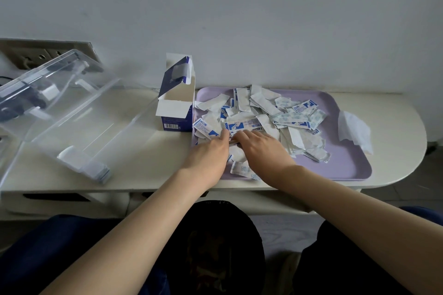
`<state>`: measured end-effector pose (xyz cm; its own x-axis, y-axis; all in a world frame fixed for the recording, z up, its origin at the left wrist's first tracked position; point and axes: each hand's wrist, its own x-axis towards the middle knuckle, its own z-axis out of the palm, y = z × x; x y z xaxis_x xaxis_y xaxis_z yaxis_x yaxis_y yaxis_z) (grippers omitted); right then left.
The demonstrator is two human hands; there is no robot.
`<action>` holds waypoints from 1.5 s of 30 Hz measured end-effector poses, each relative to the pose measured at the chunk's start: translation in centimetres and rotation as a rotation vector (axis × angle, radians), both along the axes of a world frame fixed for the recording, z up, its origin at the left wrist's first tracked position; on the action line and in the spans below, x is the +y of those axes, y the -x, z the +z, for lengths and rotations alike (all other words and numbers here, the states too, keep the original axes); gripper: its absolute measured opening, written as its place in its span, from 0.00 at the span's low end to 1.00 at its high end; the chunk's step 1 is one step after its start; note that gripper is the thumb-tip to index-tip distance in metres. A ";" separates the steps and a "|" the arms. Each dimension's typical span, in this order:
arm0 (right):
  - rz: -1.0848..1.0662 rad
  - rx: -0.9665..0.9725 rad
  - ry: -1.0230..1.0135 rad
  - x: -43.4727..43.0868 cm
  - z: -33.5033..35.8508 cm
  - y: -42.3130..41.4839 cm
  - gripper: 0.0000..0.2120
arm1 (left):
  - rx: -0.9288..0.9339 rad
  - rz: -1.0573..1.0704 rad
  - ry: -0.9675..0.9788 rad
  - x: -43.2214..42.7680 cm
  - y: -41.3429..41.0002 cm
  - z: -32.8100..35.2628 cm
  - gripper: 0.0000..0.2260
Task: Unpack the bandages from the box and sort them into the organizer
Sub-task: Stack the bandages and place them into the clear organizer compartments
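At the far left, a clear plastic organizer point(72, 108) sits on the pale table point(155, 163) with its lid tipped up and back toward the wall. A small stack of wrapped bandages point(97, 169) lies at its near end. Behind it, a wall socket plate point(36, 55) shows through the lid. Just right of the organizer the bandage box point(176, 103) stands upright with its top flaps open, touching or nearly touching the left rim of a purple tray point(347, 163). A loose pile of bandages point(263, 115), in white and blue-printed wrappers, covers most of the tray from its left edge to past the middle. A few strays lie near the front rim. The left hand point(211, 148) reaches in over the tray's near left corner, back up, its fingers pointing forward onto the pile. The right hand point(261, 148) lies close beside it, also back up, with its fingers bent down into the wrappers. The fingertips of the two hands nearly meet over a long blue-and-white bandage. The tips of both hands are hidden among the wrappers, so I cannot tell whether either is pinching a bandage or only resting on the heap. At the far right a crumpled white tissue point(354, 132) lies across the tray's right rim and onto the table.
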<state>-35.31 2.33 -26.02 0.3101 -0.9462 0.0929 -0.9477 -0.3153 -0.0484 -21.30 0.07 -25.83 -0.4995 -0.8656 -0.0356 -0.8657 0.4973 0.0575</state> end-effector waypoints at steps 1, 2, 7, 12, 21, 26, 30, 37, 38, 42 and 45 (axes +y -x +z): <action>0.000 0.004 -0.042 0.2 0.5 0.0 0.16 | 0.010 0.001 -0.026 0.1 -0.2 0.3 0.14; -0.006 0.006 -0.094 0.3 0.9 0.0 0.18 | 0.013 0.000 -0.046 0.1 -0.3 0.6 0.14; 0.052 -0.050 -0.136 0.5 1.1 0.0 0.24 | 0.002 -0.023 -0.069 0.4 -1.3 2.1 0.13; 0.127 -0.116 -0.129 0.5 1.0 0.1 0.27 | -0.024 -0.038 -0.030 0.5 -2.5 2.5 0.15; 0.082 -0.339 -0.180 1.1 2.4 -3.4 0.14 | -0.003 -0.019 0.085 1.4 -5.6 4.3 0.17; 0.100 -0.476 0.015 0.8 2.9 -5.8 0.08 | 0.048 0.045 0.186 1.6 -8.3 5.5 0.15; 0.185 -0.445 0.361 -1.0 3.7 -8.9 0.11 | 0.141 0.122 0.250 1.7 -11.1 6.2 0.12; 0.360 -0.320 0.437 -3.5 6.5 -15.0 0.19 | 0.287 0.272 0.360 1.7 -16.3 6.9 0.10; 0.377 -0.310 0.423 -3.9 6.8 -15.8 0.18 | 0.306 0.290 0.391 1.8 -17.0 7.0 0.08; 0.334 -0.355 0.325 -5.7 8.0 -18.4 0.10 | 0.268 0.409 0.400 1.8 -19.5 6.8 0.14; 0.247 -0.457 0.170 -7.6 8.2 -20.2 0.10 | 0.195 0.530 0.247 1.9 -21.7 6.4 0.20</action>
